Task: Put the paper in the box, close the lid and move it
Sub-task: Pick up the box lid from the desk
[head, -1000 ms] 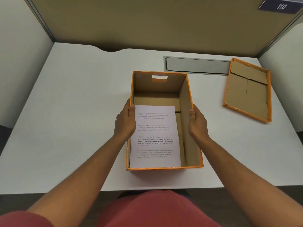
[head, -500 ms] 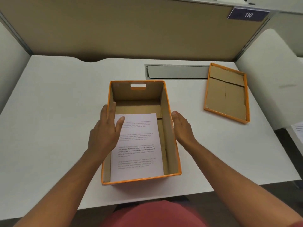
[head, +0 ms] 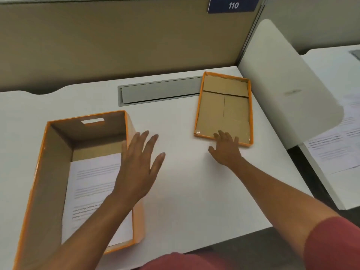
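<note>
Head view: lid (head: 224,108) inside-up, long axis near-to-far.

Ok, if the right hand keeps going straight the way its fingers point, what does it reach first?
The right hand points at the near orange rim of the upturned box lid. Its fingertips already overlap that edge in the head view, so the lid comes first; actual contact is unclear.
</note>
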`<state>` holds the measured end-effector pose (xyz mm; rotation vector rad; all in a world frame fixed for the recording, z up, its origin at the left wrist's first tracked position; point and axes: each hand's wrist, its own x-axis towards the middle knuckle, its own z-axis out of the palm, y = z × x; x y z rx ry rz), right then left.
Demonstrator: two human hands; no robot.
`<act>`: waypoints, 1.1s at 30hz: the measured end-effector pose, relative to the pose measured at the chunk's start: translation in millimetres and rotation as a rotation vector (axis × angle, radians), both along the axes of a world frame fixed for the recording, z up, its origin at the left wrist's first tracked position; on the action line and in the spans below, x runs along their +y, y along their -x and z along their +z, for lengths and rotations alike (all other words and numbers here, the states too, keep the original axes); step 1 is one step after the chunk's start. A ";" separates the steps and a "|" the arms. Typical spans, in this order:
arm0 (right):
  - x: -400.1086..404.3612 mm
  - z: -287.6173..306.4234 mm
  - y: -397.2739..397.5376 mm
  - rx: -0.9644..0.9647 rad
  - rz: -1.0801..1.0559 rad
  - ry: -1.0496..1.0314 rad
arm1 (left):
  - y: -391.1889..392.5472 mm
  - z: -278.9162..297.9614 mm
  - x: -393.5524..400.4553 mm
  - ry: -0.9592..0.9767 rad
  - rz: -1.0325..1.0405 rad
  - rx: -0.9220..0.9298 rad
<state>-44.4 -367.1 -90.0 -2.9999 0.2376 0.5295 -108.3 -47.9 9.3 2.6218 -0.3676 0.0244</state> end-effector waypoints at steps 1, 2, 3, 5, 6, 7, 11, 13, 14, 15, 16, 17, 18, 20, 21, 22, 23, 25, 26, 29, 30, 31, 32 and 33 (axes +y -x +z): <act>-6.2 -5.3 3.8 0.006 0.034 -0.004 | -3.4 -5.0 -22.2 -0.010 -0.051 0.009; -10.1 -10.0 9.6 0.007 0.052 -0.023 | -6.9 -10.5 -42.7 -0.024 -0.093 0.019; -12.1 -13.7 17.5 0.004 0.056 -0.047 | -10.6 -16.7 -61.5 -0.042 -0.127 0.032; -11.4 -18.2 37.9 -0.018 0.061 -0.084 | -18.0 -30.4 -94.2 -0.087 -0.179 0.065; -8.9 -19.2 50.2 -0.033 0.070 -0.095 | -21.5 -37.5 -107.8 -0.111 -0.202 0.084; -6.0 -19.3 63.7 -0.049 0.082 -0.105 | -24.9 -44.9 -119.9 -0.135 -0.222 0.105; 4.7 -17.3 119.0 -0.088 0.115 -0.145 | -32.8 -74.0 -152.5 -0.257 -0.290 0.173; 7.6 -15.1 146.4 -0.071 0.137 -0.155 | -31.5 -85.8 -159.2 -0.322 -0.314 0.219; 8.2 -14.1 158.9 -0.062 0.155 -0.162 | -29.5 -90.9 -160.7 -0.347 -0.328 0.246; 6.9 -13.0 168.9 -0.059 0.177 -0.175 | -27.1 -95.5 -161.4 -0.370 -0.342 0.276; 4.5 -12.2 176.1 -0.070 0.197 -0.196 | -23.5 -99.7 -160.6 -0.391 -0.359 0.308; 0.3 -10.9 180.0 -0.103 0.198 -0.235 | -19.3 -103.6 -158.9 -0.414 -0.378 0.341; -6.3 -9.7 179.4 -0.150 0.172 -0.288 | -15.1 -107.2 -157.4 -0.436 -0.394 0.371; -22.5 -6.8 169.7 -0.251 0.037 -0.367 | -7.4 -113.2 -153.8 -0.456 -0.411 0.406; -31.9 -4.5 160.6 -0.285 -0.070 -0.375 | -4.4 -115.1 -152.5 -0.449 -0.412 0.414; -41.9 -1.9 150.6 -0.279 -0.204 -0.385 | -2.5 -116.3 -151.8 -0.437 -0.410 0.421; -50.6 1.3 140.1 -0.235 -0.355 -0.412 | -1.5 -116.7 -151.8 -0.425 -0.407 0.429; -63.8 6.8 120.2 -0.126 -0.614 -0.518 | -1.3 -116.0 -153.4 -0.421 -0.403 0.449; -68.6 9.0 111.6 -0.098 -0.692 -0.577 | -1.5 -115.8 -154.7 -0.432 -0.402 0.455; -76.7 21.2 93.1 -0.100 -0.854 -0.763 | -2.0 -113.0 -159.3 -0.443 -0.376 0.483; -78.9 26.3 88.5 -0.100 -0.889 -0.813 | -2.4 -111.1 -161.2 -0.422 -0.351 0.505; -81.5 31.6 84.9 -0.103 -0.912 -0.849 | -2.8 -108.6 -163.0 -0.387 -0.317 0.532; -84.1 37.3 82.7 -0.111 -0.927 -0.879 | -3.4 -105.3 -164.8 -0.341 -0.275 0.562; -85.6 44.6 81.2 -0.126 -0.937 -0.912 | -4.0 -101.2 -166.1 -0.289 -0.231 0.588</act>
